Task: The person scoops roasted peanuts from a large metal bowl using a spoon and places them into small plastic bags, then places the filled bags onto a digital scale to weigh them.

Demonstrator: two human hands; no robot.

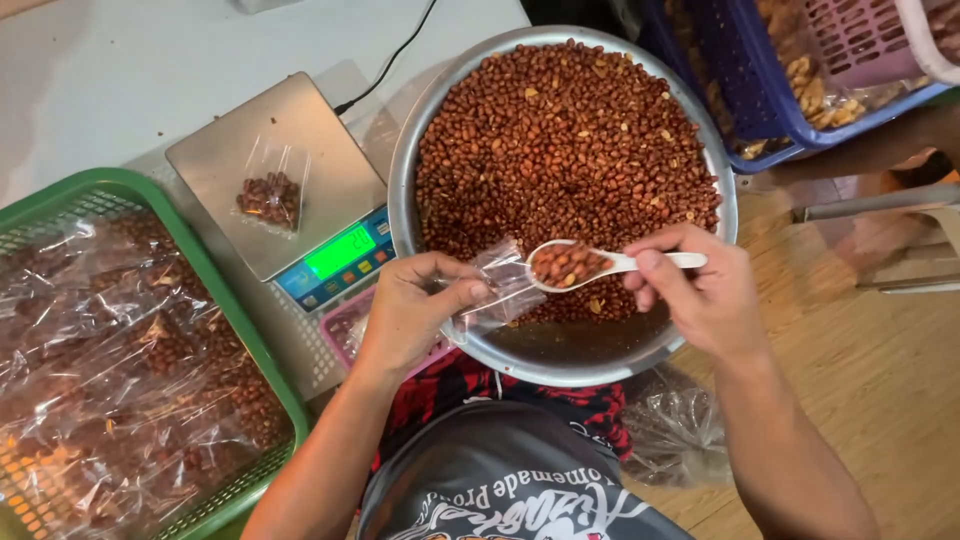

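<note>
My left hand [415, 305] pinches a small clear plastic bag [500, 285] held open over the near rim of a big metal bowl [440, 120] full of reddish-brown peanuts [560, 140]. My right hand [700, 290] grips the handle of a white spoon [610, 262] loaded with peanuts, its bowl right at the bag's mouth. A second small bag of peanuts [270, 197] lies on the steel plate of a digital scale [330, 160] to the left, with a lit green display [340, 250].
A green plastic basket [215, 270] at the left holds several filled clear bags. Blue [770, 120] and pink [860, 40] baskets stand at the upper right. A pink tray edge [345, 325] shows under my left wrist. Crumpled plastic [675, 430] lies by my right forearm on the wooden floor.
</note>
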